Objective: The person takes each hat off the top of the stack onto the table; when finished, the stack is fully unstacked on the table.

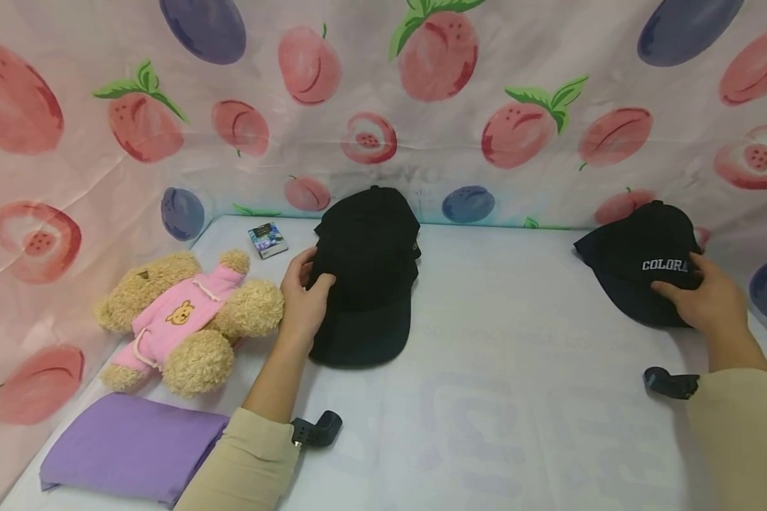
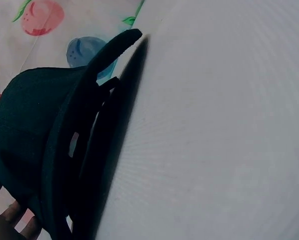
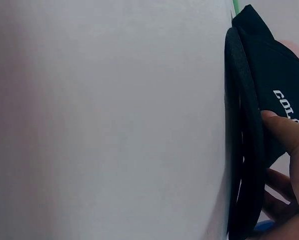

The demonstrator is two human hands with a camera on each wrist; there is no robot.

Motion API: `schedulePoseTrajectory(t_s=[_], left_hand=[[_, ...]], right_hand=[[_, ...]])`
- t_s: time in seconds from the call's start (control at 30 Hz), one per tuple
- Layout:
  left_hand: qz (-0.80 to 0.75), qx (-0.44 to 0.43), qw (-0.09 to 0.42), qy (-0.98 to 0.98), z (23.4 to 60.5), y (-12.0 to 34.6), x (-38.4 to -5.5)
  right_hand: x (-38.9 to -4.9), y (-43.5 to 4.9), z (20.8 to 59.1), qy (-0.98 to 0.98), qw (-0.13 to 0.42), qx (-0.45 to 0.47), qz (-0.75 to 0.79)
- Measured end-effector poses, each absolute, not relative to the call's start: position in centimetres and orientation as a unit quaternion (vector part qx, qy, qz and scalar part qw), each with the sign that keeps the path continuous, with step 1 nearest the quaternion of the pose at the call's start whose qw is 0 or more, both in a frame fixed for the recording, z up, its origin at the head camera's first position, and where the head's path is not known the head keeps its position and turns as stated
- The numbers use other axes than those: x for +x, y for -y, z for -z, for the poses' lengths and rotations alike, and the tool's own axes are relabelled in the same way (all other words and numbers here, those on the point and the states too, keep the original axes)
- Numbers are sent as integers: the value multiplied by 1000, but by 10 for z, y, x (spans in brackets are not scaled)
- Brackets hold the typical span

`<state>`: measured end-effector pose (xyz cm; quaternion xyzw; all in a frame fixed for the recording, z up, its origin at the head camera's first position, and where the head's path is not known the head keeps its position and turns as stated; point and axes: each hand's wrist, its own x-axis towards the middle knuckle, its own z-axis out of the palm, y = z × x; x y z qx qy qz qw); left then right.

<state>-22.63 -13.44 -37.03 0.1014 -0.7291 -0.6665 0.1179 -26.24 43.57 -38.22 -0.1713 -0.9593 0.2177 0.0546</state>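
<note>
left hand (image 1: 304,298): half-curled, likely gripping cap (image 1: 363,273) | right hand (image 1: 711,297): pinching lettered cap (image 1: 648,245)

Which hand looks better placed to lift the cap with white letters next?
Probably the right hand: it grips the lettered cap, thumb on the front, while the left hand is well away, holding the black caps.

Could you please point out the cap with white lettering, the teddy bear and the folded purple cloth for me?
Cap with white lettering (image 1: 657,245): head view, on the crown above the lettering.
Teddy bear (image 1: 180,313): head view, on its pink top's emblem.
Folded purple cloth (image 1: 131,447): head view, middle of its upper surface.
</note>
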Motion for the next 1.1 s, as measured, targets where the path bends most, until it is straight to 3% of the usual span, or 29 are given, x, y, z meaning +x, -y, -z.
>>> schedulePoseTrajectory(t_s=[0.77,1.1], left_hand=[[680,109,109,717,371,135,-229],[676,116,107,720,371,135,-229]], right_hand=[[-272,-441,375,961,19,-174,-212],[-271,-427,369,948,53,-199,-242]])
